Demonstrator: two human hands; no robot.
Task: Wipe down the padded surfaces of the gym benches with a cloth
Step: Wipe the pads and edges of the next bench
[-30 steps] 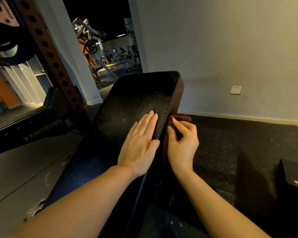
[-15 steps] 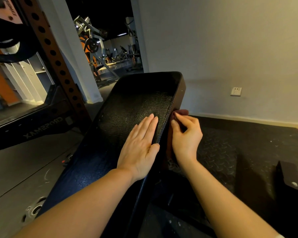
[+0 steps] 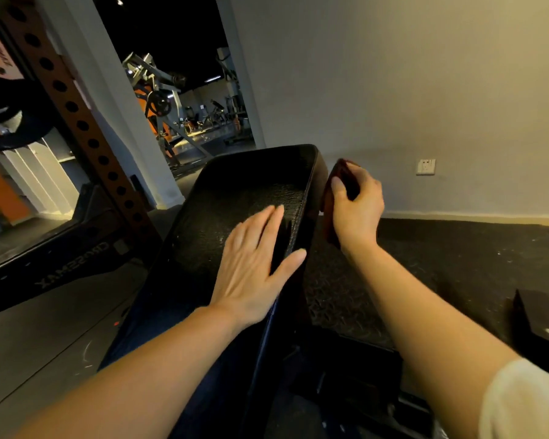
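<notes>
A black padded bench pad [image 3: 235, 191] slopes up and away from me through the middle of the view. My left hand [image 3: 254, 261] lies flat on its textured top near the right edge, fingers straight. My right hand [image 3: 355, 204] grips a dark red cloth [image 3: 327, 198] beside the pad's right side wall, close to its far corner. Most of the cloth is hidden behind the hand and the pad's edge.
An orange perforated rack upright [image 3: 76, 115] and a black frame beam [image 3: 61, 264] stand to the left. Black rubber floor mats [image 3: 441, 264] lie on the right below a white wall with a socket [image 3: 425, 166]. A dark block [image 3: 539, 321] sits at the far right.
My right hand has slid the cloth up along the pad's right side toward the far corner. My left hand has stayed flat on the top of the pad.
</notes>
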